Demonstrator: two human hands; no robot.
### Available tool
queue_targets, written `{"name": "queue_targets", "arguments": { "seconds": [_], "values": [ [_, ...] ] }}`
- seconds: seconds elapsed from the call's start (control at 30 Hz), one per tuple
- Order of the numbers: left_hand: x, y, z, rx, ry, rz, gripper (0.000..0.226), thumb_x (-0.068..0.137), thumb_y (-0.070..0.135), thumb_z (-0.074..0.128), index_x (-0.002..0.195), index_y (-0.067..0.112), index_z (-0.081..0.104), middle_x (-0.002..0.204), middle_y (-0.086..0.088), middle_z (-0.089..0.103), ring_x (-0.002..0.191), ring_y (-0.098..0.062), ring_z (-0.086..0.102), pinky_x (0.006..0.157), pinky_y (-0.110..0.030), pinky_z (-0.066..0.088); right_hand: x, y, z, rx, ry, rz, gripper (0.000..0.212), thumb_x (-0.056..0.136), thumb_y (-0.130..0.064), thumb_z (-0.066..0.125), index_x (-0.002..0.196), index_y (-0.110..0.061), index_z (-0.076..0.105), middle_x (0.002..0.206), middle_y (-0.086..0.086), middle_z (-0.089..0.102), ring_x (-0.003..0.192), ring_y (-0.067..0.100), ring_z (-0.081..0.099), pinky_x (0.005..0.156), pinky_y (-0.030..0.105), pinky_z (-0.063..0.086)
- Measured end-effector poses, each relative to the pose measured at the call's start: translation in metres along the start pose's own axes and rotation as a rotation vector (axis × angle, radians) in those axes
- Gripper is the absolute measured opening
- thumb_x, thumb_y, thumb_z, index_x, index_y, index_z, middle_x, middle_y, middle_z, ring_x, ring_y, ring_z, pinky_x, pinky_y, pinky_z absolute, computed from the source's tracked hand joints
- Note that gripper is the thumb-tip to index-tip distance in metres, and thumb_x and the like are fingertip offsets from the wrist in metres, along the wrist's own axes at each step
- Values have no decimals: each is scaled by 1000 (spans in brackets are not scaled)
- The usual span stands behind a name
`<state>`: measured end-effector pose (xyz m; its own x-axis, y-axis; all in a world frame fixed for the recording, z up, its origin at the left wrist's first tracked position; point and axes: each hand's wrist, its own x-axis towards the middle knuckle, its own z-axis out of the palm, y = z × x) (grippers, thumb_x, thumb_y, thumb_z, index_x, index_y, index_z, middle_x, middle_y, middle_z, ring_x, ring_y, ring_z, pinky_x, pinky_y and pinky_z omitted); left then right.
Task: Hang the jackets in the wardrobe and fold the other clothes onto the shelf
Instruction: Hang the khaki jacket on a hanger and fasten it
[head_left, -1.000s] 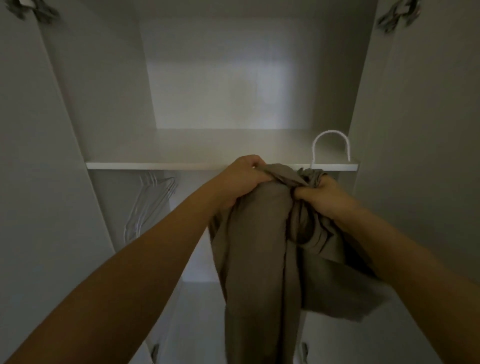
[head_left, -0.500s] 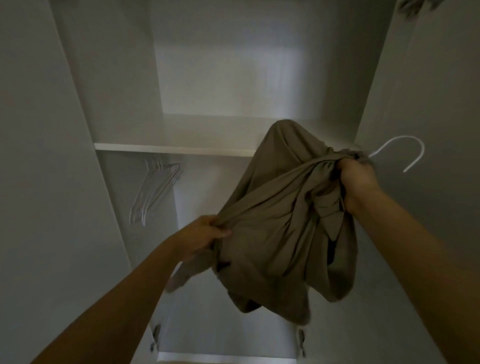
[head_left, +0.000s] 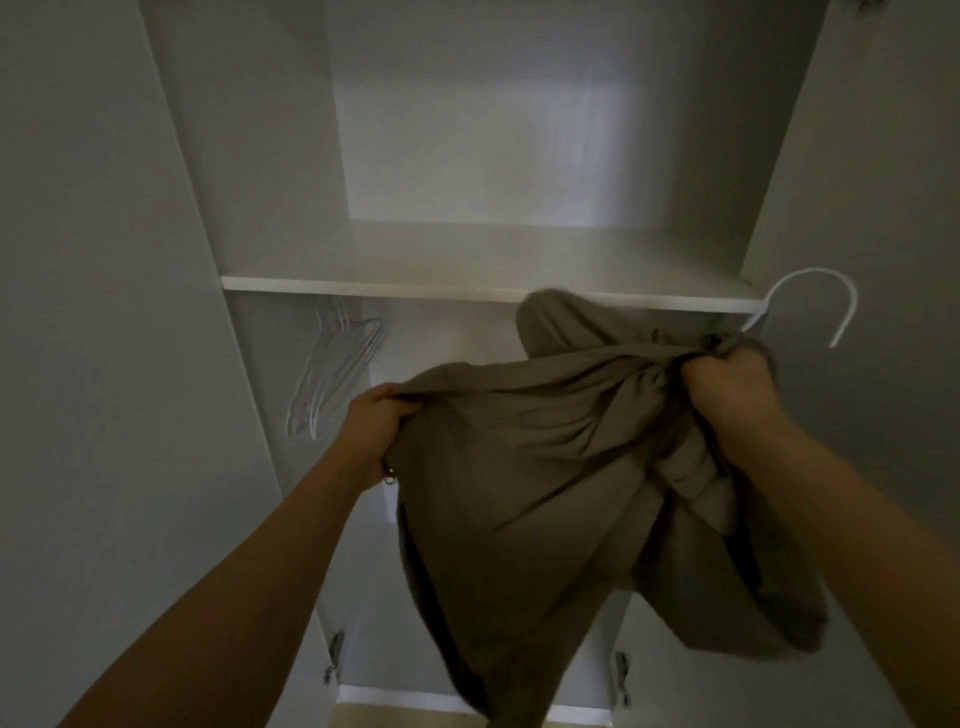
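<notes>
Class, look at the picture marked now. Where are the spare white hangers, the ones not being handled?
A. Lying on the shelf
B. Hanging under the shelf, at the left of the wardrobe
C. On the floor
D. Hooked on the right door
B: the spare white hangers hang bunched below the shelf, left of the left hand, which grips the brown jacket.

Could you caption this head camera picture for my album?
Both hands, left and right, grip a brown jacket on a white hanger.
</notes>
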<state>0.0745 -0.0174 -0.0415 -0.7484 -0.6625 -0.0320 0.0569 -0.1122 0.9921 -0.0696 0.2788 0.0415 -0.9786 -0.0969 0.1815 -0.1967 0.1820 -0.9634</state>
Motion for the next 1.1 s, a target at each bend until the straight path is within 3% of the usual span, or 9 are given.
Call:
{"name": "queue_targets", "arguments": {
  "seconds": [0.13,0.2,0.27,0.33,0.43,0.53,0.63,0.93,1.1],
  "values": [
    [2,43,4,456,-404,172,20,86,8,64,82,23,76,89,-4,74,86,-17,69,78,-26,53,-12,33,-10,-203,-103,97,13,78,-1,52,81,7,62,78,21,64,71,33,62,64,32,50],
    [-2,62,21,681,-562,234,18,85,13,64,81,26,76,87,2,73,83,-9,68,75,-17,49,-20,45,-13,-103,-211,280,14,73,3,49,76,1,63,75,18,65,67,31,62,63,30,49],
    [-11,71,49,833,-695,250,13,79,22,63,81,24,75,84,2,72,84,-12,67,81,-22,50,-28,53,-18,41,-338,425,13,68,-3,50,70,-3,63,74,17,63,65,30,61,65,33,50],
    [-22,73,78,899,-805,274,20,74,24,59,83,13,74,83,-4,70,83,-14,65,86,-29,51,-35,54,-24,171,-424,493,11,69,-15,57,69,-6,63,75,15,64,65,29,62,65,33,51],
    [-34,71,114,900,-914,329,19,77,17,60,85,3,71,80,-7,66,78,-11,61,81,-29,50,-42,55,-27,384,-550,527,29,61,-34,73,75,-9,70,84,16,70,73,29,68,65,34,54],
    [-41,74,137,867,-954,363,26,74,19,60,89,0,70,88,-19,65,80,-19,60,83,-38,52,-46,52,-26,454,-644,421,42,74,-33,73,105,-6,70,110,17,70,99,31,68,79,37,55],
    [-41,82,149,840,-937,377,24,74,17,63,91,3,71,92,-18,67,83,-21,62,82,-36,53,-47,49,-29,362,-720,299,52,73,-29,76,119,-7,64,114,13,69,106,29,66,90,39,52],
    [-32,84,170,707,-807,438,12,82,2,65,88,8,73,90,-9,72,86,-19,66,80,-25,54,-52,46,-16,202,-817,195,63,66,-33,85,121,-14,63,114,6,70,106,24,67,95,42,51],
    [-35,80,181,504,-831,317,15,79,-1,59,82,9,70,84,-8,67,83,-21,62,81,-34,52,-55,45,3,129,-618,128,39,75,-18,80,111,-12,67,105,5,72,97,21,69,92,41,54]
  ]
}}
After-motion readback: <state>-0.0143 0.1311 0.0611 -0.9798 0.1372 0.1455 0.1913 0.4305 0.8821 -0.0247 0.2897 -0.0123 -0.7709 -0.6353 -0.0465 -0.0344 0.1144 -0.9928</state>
